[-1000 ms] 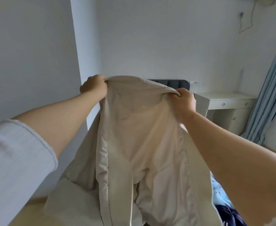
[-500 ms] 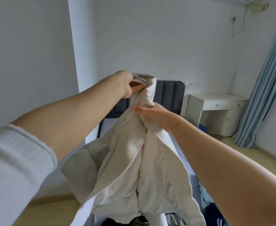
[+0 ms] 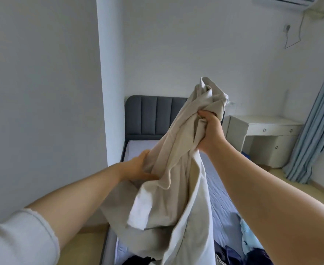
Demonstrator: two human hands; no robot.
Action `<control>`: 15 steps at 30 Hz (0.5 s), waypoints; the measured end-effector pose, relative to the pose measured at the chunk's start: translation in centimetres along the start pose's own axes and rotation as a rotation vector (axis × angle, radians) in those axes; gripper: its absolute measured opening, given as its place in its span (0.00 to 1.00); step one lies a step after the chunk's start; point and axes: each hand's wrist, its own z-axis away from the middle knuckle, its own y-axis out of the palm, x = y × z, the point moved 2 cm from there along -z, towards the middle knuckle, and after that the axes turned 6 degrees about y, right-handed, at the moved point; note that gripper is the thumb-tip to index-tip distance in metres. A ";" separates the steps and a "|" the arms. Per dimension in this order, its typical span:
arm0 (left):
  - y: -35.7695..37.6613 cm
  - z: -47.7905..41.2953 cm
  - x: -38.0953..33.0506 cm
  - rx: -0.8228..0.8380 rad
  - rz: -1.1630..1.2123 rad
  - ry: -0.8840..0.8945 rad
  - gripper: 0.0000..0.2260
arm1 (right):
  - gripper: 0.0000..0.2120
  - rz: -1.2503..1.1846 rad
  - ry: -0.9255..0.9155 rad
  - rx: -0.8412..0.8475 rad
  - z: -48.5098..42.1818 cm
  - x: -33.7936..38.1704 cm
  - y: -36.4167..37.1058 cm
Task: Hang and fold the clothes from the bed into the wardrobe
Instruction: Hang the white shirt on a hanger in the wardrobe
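Quick count, clock positions going by the view. One beige jacket [image 3: 176,188] dead center. Two hands on it: left hand [image 3: 138,169] at its 9 o'clock, right hand [image 3: 211,131] at its 1 o'clock. One white sleeve [image 3: 19,238] at 8 o'clock. One bed [image 3: 220,194] with one grey headboard [image 3: 153,115]. One white desk [image 3: 268,121] at 3 o'clock, with three round knobs [image 3: 264,129] showing. One blue curtain [image 3: 316,121]. One air conditioner [image 3: 283,0] and one wall plug [image 3: 287,27], both around 1 o'clock. Loose clothes [image 3: 251,236] at 5 o'clock come in three colours (light blue, navy, black), but I can't count the separate pieces.
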 end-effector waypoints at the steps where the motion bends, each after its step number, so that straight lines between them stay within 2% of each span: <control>1: 0.2 0.2 1.1 0.006 -0.037 -0.067 0.30 | 0.10 0.000 0.007 0.029 0.1 -0.1 0.1; 3: -0.1 0.5 1.9 -0.090 0.011 -0.156 0.15 | 0.11 0.025 0.003 0.066 0.2 -0.1 0.2; 4: -0.7 0.8 1.6 -0.189 0.104 -0.206 0.13 | 0.11 0.053 -0.003 0.059 0.2 0.1 0.2; 6: -2.9 1.0 0.8 -0.411 0.477 -0.314 0.12 | 0.11 0.154 -0.033 -0.047 0.0 0.9 -0.5; 8: -5.5 1.0 -0.8 -0.555 0.842 -0.363 0.09 | 0.13 0.313 -0.087 -0.246 -0.5 1.9 -2.2; 10: -8.2 0.8 -3.1 -0.575 1.061 -0.320 0.06 | 0.14 0.449 -0.099 -0.387 -0.9 2.1 -4.1; 13: -11.3 1.1 -6.9 -0.601 1.205 -0.190 0.14 | 0.15 0.618 -0.026 -0.433 -1.4 1.0 -5.7; 15: -12.5 1.4 -9.0 -0.581 1.265 -0.104 0.17 | 0.15 0.631 0.016 -0.450 -1.3 0.0 -6.3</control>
